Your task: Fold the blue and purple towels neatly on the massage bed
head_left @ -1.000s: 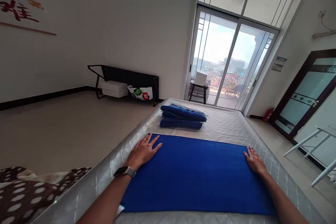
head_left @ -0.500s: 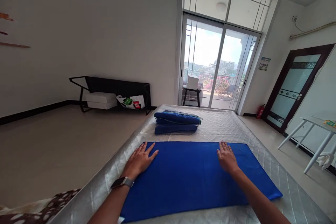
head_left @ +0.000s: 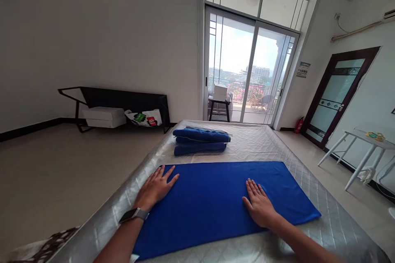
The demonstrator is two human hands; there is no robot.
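On the quilted, silvery mattress [head_left: 331, 230], the person's right hand [head_left: 259, 205] has moved well inward over the blue cloth [head_left: 206, 205]; a second ago it lay at the cloth's far right corner. It now lies palm down, the four fingers nearly together and the thumb apart. The left hand [head_left: 154, 189] has stayed by the far left corner, palm down with fingers spread, a watch [head_left: 132, 215] on its wrist. The cloth's right edge, earlier partly covered by the right arm, now shows plainly down to the near corner.

The cloth is a deep, plain blue, roughly rectangular and laid out nearly smooth, with faint ripples near the right hand. Just beyond its far edge sits a stack of folded blue fabric [head_left: 200, 148].
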